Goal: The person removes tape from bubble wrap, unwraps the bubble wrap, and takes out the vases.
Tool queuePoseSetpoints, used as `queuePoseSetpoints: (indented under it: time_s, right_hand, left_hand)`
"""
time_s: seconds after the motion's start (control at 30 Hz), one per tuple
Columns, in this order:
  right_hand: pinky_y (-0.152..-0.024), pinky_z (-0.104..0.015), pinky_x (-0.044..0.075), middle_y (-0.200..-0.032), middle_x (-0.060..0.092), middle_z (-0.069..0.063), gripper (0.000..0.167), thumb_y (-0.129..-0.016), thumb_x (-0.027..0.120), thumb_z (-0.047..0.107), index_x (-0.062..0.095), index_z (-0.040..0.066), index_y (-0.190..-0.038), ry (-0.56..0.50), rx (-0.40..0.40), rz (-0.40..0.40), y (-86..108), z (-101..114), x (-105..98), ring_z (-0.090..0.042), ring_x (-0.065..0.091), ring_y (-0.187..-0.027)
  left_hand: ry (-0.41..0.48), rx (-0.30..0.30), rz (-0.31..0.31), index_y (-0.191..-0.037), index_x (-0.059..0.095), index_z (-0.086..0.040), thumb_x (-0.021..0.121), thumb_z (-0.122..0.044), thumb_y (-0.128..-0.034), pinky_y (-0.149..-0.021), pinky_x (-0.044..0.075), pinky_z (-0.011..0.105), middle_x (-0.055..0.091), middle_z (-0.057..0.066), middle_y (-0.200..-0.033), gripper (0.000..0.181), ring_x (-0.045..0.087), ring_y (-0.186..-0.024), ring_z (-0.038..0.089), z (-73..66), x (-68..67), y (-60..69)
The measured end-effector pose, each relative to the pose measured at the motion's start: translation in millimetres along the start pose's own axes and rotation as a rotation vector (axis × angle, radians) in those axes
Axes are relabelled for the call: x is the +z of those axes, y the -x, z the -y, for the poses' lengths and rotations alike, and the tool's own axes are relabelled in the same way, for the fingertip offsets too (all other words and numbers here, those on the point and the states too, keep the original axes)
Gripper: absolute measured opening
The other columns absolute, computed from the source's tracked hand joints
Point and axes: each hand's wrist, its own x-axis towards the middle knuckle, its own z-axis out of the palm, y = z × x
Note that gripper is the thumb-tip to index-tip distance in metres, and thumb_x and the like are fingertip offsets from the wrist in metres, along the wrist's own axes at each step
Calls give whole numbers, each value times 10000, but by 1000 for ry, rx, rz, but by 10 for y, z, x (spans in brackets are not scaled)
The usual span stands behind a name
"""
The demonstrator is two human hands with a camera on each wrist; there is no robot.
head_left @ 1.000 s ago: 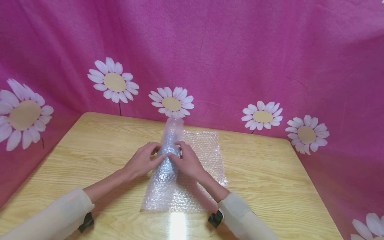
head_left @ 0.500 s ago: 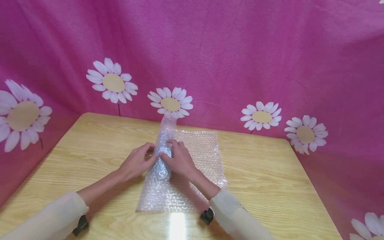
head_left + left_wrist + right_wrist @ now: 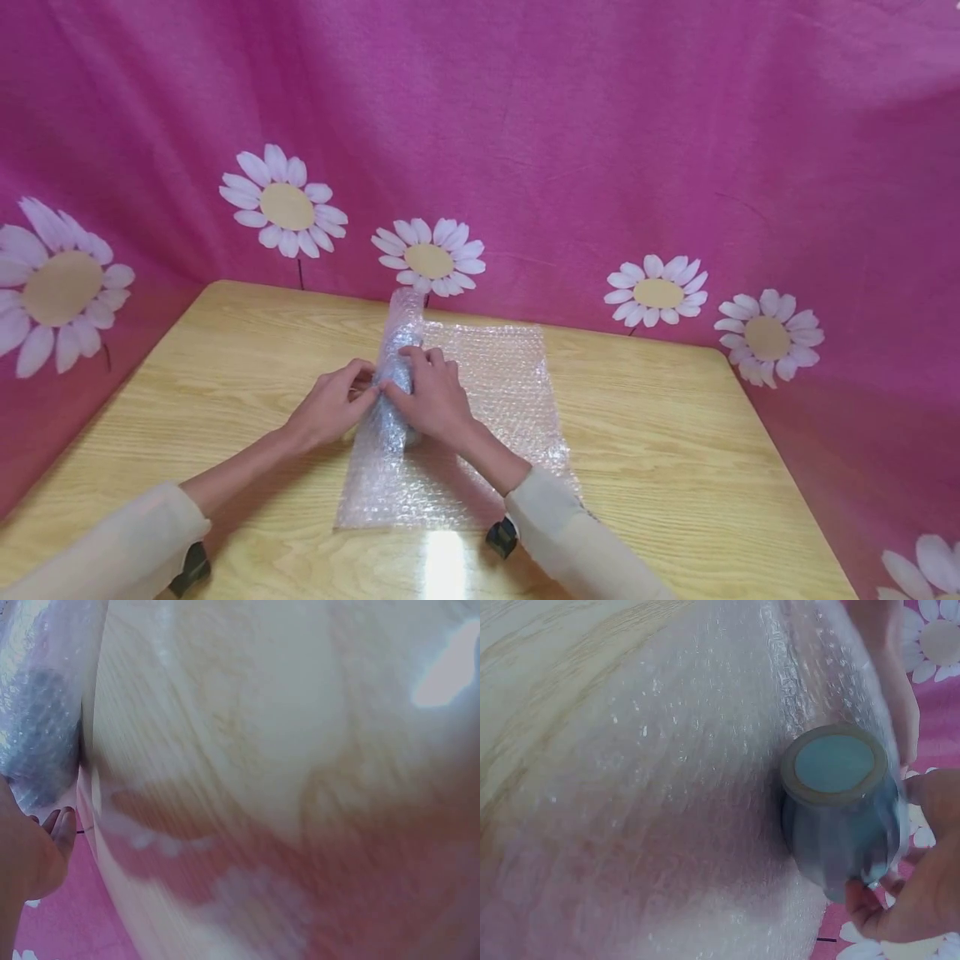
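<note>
A bright pink cloth (image 3: pixel 525 125) printed with big white daisies is hanging behind and along both sides of the table. The pale wooden table (image 3: pixel 660 433) is filling the space below it, catching a patch of glare at the near side. On it, the bubble wrap (image 3: pixel 506 375) is spreading out, its right part lying flat while its left part is folding up into a loose, glistening ridge. Two light sleeves (image 3: pixel 112 546) are reaching in from the near edge.

Over the last second the ridge and both hands have been shifting to the left, and more of the flat sheet is now showing on the right. To my eye, the vessel is travelling along with its covering, and the wrapping is looking partial: the side facing the right hand is remaining bare.

The left hand (image 3: pixel 333 404) is pinching the bubble wrap at the left of the ridge, thumb above and fingers bending behind. The right hand (image 3: pixel 438 396) is grasping the vessel, its thumb pressing through the film and its fingers curling against the body. That blue-grey vessel (image 3: pixel 836 836) is lying on its side under the fold, its round base turning toward the person; its other end I cannot make out. Smallest of all, a dark device (image 3: pixel 501 537) is sitting at the right cuff.
</note>
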Motion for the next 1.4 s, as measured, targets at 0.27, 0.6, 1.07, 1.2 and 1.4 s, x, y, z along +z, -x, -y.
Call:
queuePoseSetpoints:
  time_s: [0.27, 0.6, 1.07, 1.2, 1.4]
  right_hand:
    - [-793, -335, 468, -1251, 559, -94, 514, -953, 638, 382, 552, 156, -1407, -18, -56, 16, 18, -19, -33, -268, 492, -1016]
    - [-900, -385, 448, -1308, 562, -103, 445, -994, 584, 284, 560, 142, -1416, -28, -79, 29, 10, -56, -38, -293, 492, -1105]
    - [-909, -381, 428, -1306, 578, -115, 455, -994, 572, 260, 554, 115, -1424, -44, -120, 18, 13, -104, -28, -282, 503, -1125]
    - [-957, -391, 411, -1318, 589, -130, 462, -988, 566, 233, 549, 84, -1425, -53, -149, 7, 20, -122, -25, -276, 519, -1185]
    - [-1023, -427, 398, -1306, 613, -154, 461, -972, 584, 180, 529, 20, -1401, -123, -203, -2, 57, -142, -74, -270, 544, -1228]
  left_hand:
    - [15, -6, -10, -1242, 565, 14, 570, -98, -955, -912, 548, 424, 664, 189, -1153, 308, 659, -1053, 313, -16, -32, -1]
    - [-28, 60, -59, -1358, 535, 8, 581, -83, -926, -948, 519, 480, 575, 202, -1299, 443, 588, -1124, 365, -89, -28, -26]
    - [-119, 182, -60, -1391, 564, -39, 619, -109, -919, -1090, 362, 548, 432, 187, -1453, 481, 393, -1346, 355, -147, 42, -18]
    - [-140, 195, -62, -1381, 583, -60, 638, -158, -933, -1091, 367, 537, 442, 176, -1451, 463, 394, -1351, 344, -168, 58, -31]
    - [-159, 227, -71, -1357, 602, -61, 663, -171, -923, -1089, 371, 544, 470, 195, -1425, 452, 414, -1337, 374, -179, 76, -32]
